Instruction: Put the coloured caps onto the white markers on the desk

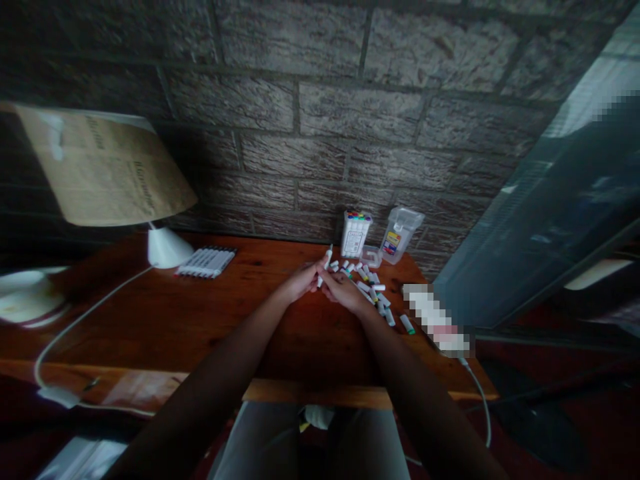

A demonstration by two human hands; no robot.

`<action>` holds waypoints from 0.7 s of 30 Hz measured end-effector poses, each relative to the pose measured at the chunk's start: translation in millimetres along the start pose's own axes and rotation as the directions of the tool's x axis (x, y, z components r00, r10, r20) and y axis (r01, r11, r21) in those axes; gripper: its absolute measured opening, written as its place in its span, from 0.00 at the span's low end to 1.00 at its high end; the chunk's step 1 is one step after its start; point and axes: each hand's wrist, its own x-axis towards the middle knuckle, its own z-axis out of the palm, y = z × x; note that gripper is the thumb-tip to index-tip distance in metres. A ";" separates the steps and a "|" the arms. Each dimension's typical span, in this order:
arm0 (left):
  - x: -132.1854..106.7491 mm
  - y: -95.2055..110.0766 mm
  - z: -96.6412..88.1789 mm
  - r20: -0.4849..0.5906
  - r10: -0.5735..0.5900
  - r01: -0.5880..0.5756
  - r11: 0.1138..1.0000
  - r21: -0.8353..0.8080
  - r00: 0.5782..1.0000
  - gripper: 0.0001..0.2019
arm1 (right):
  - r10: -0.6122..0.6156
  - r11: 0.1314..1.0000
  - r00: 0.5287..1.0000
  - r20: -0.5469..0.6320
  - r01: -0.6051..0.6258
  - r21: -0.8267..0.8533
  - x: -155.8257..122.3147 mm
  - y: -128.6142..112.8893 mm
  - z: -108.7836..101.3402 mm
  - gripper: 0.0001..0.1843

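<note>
A white marker [328,257] stands tilted between my two hands above the wooden table, with a thin, darker tip pointing up. My left hand [303,281] is closed around it from the left. From the right, my right hand [343,288] meets it, its fingers bent against the marker; their tips are partly hidden. Just beyond and to the right of my right hand lies a loose pile of white markers [379,288] with coloured ends. One marker with a green end [407,325] lies apart, nearer the right side.
Behind the pile stand a full marker case [355,235] and an open clear case [400,235], with a clear lid [371,256] between. Leftward are a row of markers [207,262], a lamp [169,248] and a hat-like object [30,297]. A corded, blurred-out object [437,320] lies right.
</note>
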 end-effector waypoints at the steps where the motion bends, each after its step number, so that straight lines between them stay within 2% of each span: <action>1: 0.1 0.1 0.1 -0.003 -0.009 0.009 1.000 -0.008 1.000 0.29 | -0.004 1.000 1.000 -0.002 0.004 -0.018 -0.1 -0.5 -0.3 0.38; 10: -1.8 6.9 1.3 -0.012 -0.112 0.110 0.988 -0.109 0.994 0.25 | -0.178 0.964 0.975 -0.133 0.146 -0.221 4.0 6.7 2.2 0.38; 14: -4.0 8.5 1.8 -0.010 -0.100 0.099 0.988 -0.115 0.995 0.26 | -0.188 0.958 0.976 -0.109 0.158 -0.238 4.4 9.4 1.5 0.37; 21: -2.1 6.8 2.3 0.000 -0.108 0.108 0.987 -0.118 0.994 0.28 | -0.231 0.951 0.961 -0.155 0.189 -0.246 5.3 12.4 3.3 0.38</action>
